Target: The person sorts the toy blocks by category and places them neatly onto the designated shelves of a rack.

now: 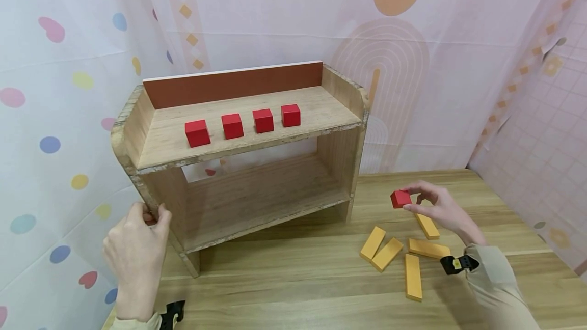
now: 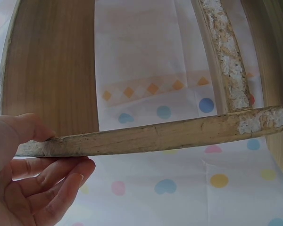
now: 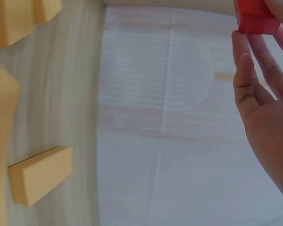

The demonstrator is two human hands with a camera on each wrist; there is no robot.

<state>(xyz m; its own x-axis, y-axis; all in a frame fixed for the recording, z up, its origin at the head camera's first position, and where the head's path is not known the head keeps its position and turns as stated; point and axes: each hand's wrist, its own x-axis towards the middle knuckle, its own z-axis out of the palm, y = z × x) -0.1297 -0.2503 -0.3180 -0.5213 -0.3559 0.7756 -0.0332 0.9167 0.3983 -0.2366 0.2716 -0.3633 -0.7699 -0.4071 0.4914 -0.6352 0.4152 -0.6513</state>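
Over table (image 1: pixel 293 284), right fingers (image 1: pixel 423 187) pinching red cube (image 1: pixel 400 199), left fingers (image 2: pixel 56 172) gripping shelf side (image 2: pixel 155 139)

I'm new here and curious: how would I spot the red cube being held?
Find the wooden shelf unit. Right of it, near the yellow blocks, is the person's right hand. The red cube it pinches is the only one held; the other four cubes stand on the unit's upper board.

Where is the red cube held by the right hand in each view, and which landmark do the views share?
Head: held cube right of centre, below mid-height, pinched by the right hand.
Left wrist: not visible.
Right wrist: top right, at the upper edge.
Shared landmark: the patterned curtain, in all three views.
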